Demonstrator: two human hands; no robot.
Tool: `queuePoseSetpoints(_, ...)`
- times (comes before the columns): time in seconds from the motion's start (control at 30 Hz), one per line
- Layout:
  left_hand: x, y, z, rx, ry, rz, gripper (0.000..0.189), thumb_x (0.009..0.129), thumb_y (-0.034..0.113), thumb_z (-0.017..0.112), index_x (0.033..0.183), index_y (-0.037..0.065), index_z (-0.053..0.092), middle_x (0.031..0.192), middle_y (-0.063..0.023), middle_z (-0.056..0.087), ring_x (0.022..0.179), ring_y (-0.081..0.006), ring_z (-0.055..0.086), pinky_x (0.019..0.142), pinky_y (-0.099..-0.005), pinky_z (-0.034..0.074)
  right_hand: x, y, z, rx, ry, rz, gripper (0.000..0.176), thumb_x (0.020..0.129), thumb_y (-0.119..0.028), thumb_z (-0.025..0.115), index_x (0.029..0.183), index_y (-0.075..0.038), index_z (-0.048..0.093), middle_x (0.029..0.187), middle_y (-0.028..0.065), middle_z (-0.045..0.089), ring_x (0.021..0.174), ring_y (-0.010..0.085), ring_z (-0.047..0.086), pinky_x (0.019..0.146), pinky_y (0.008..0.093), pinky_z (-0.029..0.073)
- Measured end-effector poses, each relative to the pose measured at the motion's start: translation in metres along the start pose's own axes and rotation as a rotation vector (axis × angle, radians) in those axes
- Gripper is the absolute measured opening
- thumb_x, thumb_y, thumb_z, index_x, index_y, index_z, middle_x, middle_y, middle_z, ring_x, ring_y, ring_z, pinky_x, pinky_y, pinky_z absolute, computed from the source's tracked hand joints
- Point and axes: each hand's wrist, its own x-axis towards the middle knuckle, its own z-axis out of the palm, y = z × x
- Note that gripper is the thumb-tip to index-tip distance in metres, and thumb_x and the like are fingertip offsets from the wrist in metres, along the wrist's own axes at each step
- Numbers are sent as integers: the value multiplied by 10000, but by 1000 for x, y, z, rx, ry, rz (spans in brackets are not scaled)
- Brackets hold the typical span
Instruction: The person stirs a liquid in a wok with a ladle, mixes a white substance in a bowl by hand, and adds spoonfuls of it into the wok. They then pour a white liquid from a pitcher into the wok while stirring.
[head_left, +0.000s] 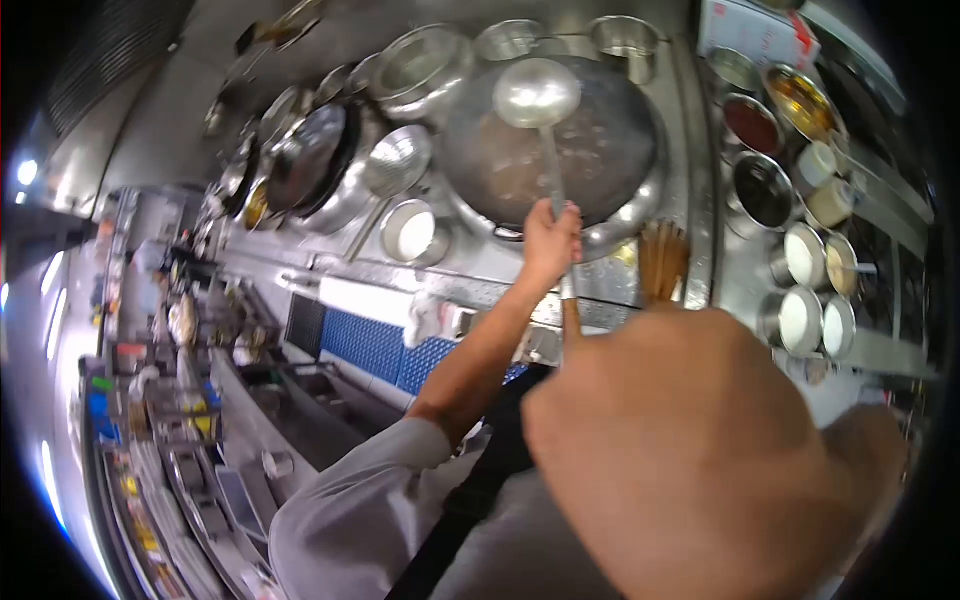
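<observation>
My left hand is wrapped round the metal shaft of a long ladle. The ladle's round bowl is raised over a large dark wok, with brownish contents in it blurred by what looks like steam. Its wooden handle end points back toward me. Very close to the camera, my right hand is closed, knuckles up and slightly blurred; what its fingers hold, if anything, is hidden. Beyond it, a bamboo wok brush stands at the wok's right front.
Left of the wok are a perforated skimmer, a pot with white contents and stacked dark pans. Metal pots line the back. Seasoning containers, including a dark sauce pot, stand at right. Blue matting lies below the counter.
</observation>
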Motion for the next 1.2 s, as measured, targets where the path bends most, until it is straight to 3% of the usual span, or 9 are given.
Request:
queuePoseSetpoints(0.23, -1, -2, 10, -76, -25, -14, 202, 1010, 191, 560, 855, 88, 483, 664, -20, 509, 484, -102, 463, 393, -277, 372, 10, 76, 47, -147, 285, 78, 171, 717, -147, 661, 746, 21, 671, 803, 205, 689, 802, 356, 703, 671, 463, 542)
queuePoseSetpoints(0.27, -1, 0, 21, -201, -26, 11, 197, 1017, 187, 545, 869, 88, 459, 668, -20, 488, 500, -103, 454, 408, -281, 375, 5, 102, 50, -238, -85, 285, 273, 789, -189, 681, 915, 53, 671, 785, 205, 691, 804, 379, 698, 675, 463, 541)
queuePoseSetpoints(0.33, 1, 2, 41, -263, -16, 22, 187, 1023, 182, 525, 885, 92, 436, 671, -17, 462, 517, -105, 442, 425, -287, 376, -6, 160, 94, -93, 35, 619, 418, 891, -252, 686, 1110, 97, 615, 818, 227, 692, 827, 380, 691, 707, 446, 544)
queuePoseSetpoints(0.5, 23, -11, 36, -239, 11, 47, 182, 1033, 187, 498, 895, 104, 414, 667, -11, 447, 522, -110, 429, 436, -290, 373, -57, 209, 135, 321, 462, 665, 510, 948, -296, 688, 1307, 46, 570, 1012, 173, 714, 887, 279, 692, 784, 375, 540)
queuePoseSetpoints(0.67, 4, 0, 3, -130, 40, 8, 156, 1015, 180, 533, 897, 97, 472, 675, -4, 460, 534, -100, 439, 449, -270, 376, -250, 256, 40, -317, 925, 1359, 225, 905, -161, 675, 1068, -13, 721, 956, 201, 736, 858, 322, 719, 787, 405, 562)
queuePoseSetpoints(0.8, 13, 3, -17, 81, 38, -32, 169, 994, 171, 557, 870, 83, 485, 662, -15, 491, 514, -105, 469, 427, -270, 397, -371, 300, -21, -683, 992, 1467, 275, 859, -221, 737, 1040, -15, 729, 950, 214, 731, 876, 354, 721, 783, 420, 561)
queuePoseSetpoints(1.0, 26, 19, -27, 282, 40, -203, 171, 957, 178, 545, 923, 22, 605, 670, -39, 557, 505, -133, 508, 430, -288, 426, -452, 374, -76, -176, 1499, 1685, 416, 844, -340, 766, 1047, 22, 735, 929, 217, 743, 866, 354, 733, 790, 416, 564)
queuePoseSetpoints(1.13, 29, 7, -32, 360, 38, -224, 184, 946, 179, 539, 936, 10, 612, 672, -43, 565, 499, -141, 517, 432, -291, 440, -413, 355, -82, -616, 1143, 1523, 342, 853, -317, 743, 834, 23, 761, 820, 198, 743, 796, 309, 740, 731, 410, 572)
queuePoseSetpoints(1.2, 26, 1, -27, 418, 31, -205, 155, 937, 163, 521, 868, 32, 565, 662, -56, 572, 486, -150, 522, 432, -300, 456, -372, 329, -76, -72, 799, 1596, 313, 836, -278, 738, 787, 30, 749, 686, 174, 708, 667, 291, 725, 697, 422, 568)
